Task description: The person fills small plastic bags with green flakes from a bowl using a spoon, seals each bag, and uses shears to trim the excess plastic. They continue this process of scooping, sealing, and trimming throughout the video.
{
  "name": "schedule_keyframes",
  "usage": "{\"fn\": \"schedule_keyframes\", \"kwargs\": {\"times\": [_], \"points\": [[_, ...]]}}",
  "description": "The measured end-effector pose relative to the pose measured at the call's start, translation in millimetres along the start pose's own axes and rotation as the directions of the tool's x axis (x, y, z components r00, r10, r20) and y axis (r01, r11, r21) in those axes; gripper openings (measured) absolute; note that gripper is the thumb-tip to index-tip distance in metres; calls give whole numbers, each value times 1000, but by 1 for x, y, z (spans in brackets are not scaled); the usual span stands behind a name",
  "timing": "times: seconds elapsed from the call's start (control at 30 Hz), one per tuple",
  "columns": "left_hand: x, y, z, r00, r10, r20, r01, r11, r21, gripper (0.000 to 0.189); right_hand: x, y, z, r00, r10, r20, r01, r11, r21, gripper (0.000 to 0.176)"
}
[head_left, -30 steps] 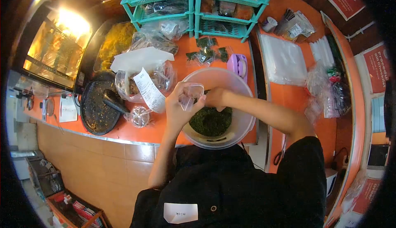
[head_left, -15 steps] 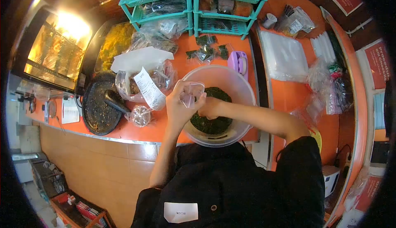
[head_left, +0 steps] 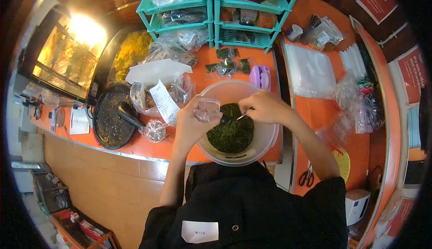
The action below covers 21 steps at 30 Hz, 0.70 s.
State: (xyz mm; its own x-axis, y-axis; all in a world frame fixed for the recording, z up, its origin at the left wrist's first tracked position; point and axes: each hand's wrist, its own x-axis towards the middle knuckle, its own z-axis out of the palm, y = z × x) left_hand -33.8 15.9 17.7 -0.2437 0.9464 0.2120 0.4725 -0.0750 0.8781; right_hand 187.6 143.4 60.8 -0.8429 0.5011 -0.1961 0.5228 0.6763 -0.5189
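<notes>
A large translucent plastic tub (head_left: 267, 137) stands at the front edge of the orange counter. Dark green, finely chopped food (head_left: 231, 137) fills its bottom. My left hand (head_left: 189, 122) is closed around a small clear plastic bag (head_left: 207, 110), holding its mouth open over the tub's left rim. Above the food, my right hand (head_left: 266, 107) pinches a thin, shiny spoon (head_left: 241, 117). The far end of the spoon is hard to make out against the green.
Left of the tub are a bagged item with a receipt (head_left: 165, 102), a black mortar (head_left: 112, 129) and a lit display case (head_left: 65, 55). Behind stand a purple tape dispenser (head_left: 260, 77), small filled packets (head_left: 227, 64) and teal racks (head_left: 180, 1). Scissors (head_left: 307, 177) lie at right.
My right hand has come up out of the tub and moved right, bringing the spoon into view. My left hand stays at the rim with the bag, shifted slightly left.
</notes>
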Motion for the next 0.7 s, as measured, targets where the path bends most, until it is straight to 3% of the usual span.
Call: {"fn": "schedule_keyframes", "kwargs": {"times": [0.1,0.2,0.3,0.4,0.5,0.63,0.7], "points": [[-1,-6,9,997,73,-10,-73,996,-47,42,-25,-12,-35,978,15,-208,-51,985,-167,20],[-1,8,13,995,-34,96,27,997,75,44,-37,-32,-42,901,-43,-432,-90,955,-282,19],[2,6,28,990,44,131,-66,983,172,46,-34,-47,-15,827,-180,-532,-87,895,-438,18],[0,8,38,988,-38,148,2,971,238,47,-34,-54,6,788,-260,-558,-92,847,-524,17],[-1,5,39,986,-76,147,25,947,320,46,-44,-64,-1,784,-221,-579,-174,818,-548,18],[-2,16,34,992,-90,92,69,974,215,44,-52,-49,-2,838,-163,-522,-192,807,-559,24],[1,4,35,991,-92,92,82,991,109,41,-46,-37,17,823,-201,-531,-92,875,-476,29]]}}
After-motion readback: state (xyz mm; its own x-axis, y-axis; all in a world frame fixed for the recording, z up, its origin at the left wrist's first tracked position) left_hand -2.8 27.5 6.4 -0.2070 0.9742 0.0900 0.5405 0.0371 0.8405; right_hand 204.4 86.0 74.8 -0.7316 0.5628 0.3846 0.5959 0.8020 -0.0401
